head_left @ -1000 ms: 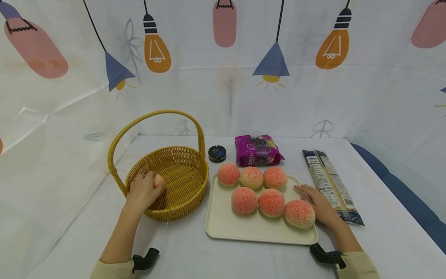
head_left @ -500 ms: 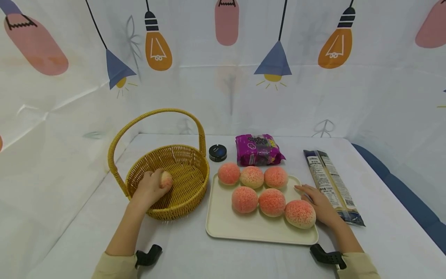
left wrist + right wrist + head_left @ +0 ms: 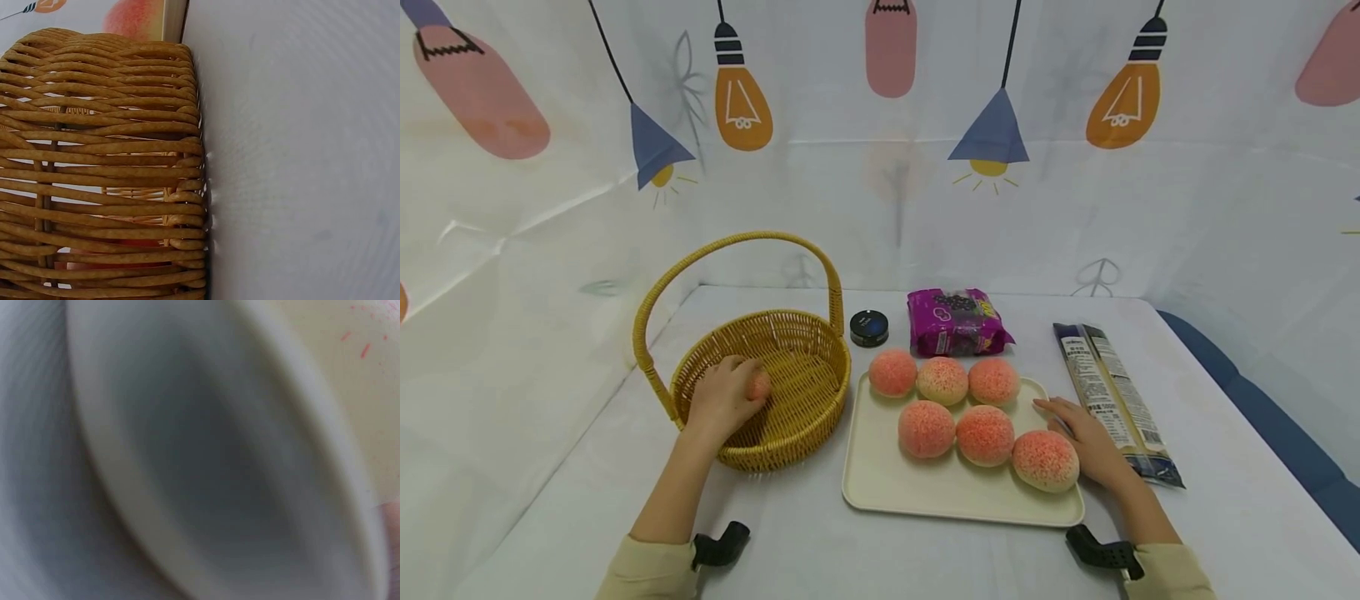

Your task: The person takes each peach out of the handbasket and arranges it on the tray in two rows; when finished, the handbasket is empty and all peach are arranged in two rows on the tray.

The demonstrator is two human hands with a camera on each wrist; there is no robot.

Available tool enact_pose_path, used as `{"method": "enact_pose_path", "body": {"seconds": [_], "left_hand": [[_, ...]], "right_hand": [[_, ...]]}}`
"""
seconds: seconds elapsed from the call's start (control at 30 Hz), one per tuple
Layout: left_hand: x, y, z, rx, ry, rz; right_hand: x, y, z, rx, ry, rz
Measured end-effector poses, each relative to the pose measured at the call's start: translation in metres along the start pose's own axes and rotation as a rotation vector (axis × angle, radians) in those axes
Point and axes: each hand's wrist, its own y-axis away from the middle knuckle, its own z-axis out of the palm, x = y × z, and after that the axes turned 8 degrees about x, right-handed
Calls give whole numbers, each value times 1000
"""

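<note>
My left hand reaches into the yellow wicker basket and holds a small pinkish peach, mostly hidden behind the fingers. In the left wrist view, the basket's woven wall blocks sight of the hand, though red shows through its gaps. My right hand rests at the right rim of the cream tray, fingers loosely extended. The nearest peach lies just beside it. Several more pink-speckled peaches sit on the tray in two rows. The tray's blurred rim fills much of the right wrist view.
Behind the tray lies a purple snack packet, with a round black tin to its left. A long flat package lies right of the right hand. The basket's tall handle arches over its opening.
My left hand has moved right inside the basket with the peach. Since half a second ago, less of that peach shows past the fingers. The right hand has stayed in place.
</note>
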Motion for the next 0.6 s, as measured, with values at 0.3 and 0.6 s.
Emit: {"method": "enact_pose_path", "body": {"seconds": [0.3, 0.6], "left_hand": [[0, 4, 2, 17, -105, 71], [0, 5, -3, 14, -155, 35]], "right_hand": [[1, 2, 2, -1, 2, 0], [-3, 1, -1, -2, 7, 3]]}}
